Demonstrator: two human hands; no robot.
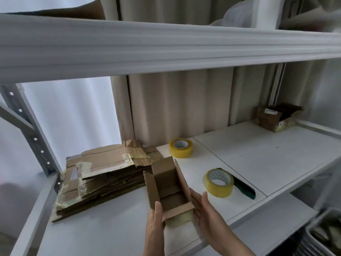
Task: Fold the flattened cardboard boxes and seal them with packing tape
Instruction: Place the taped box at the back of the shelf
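Left hand (154,221) and right hand (206,211), straight fingers pressing open, empty cardboard box (167,187) between them

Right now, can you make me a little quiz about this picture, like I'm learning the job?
1. How many tape rolls sit on the shelf?
2. True or false: the box between the hands is already closed on top.
3. Which lies nearest the green cutter? A) the flat stack B) the near roll C) the far box

Key
1. Two: the near roll and the far roll.
2. False. Its top flaps stand open, with the left hand and right hand on its sides.
3. B.
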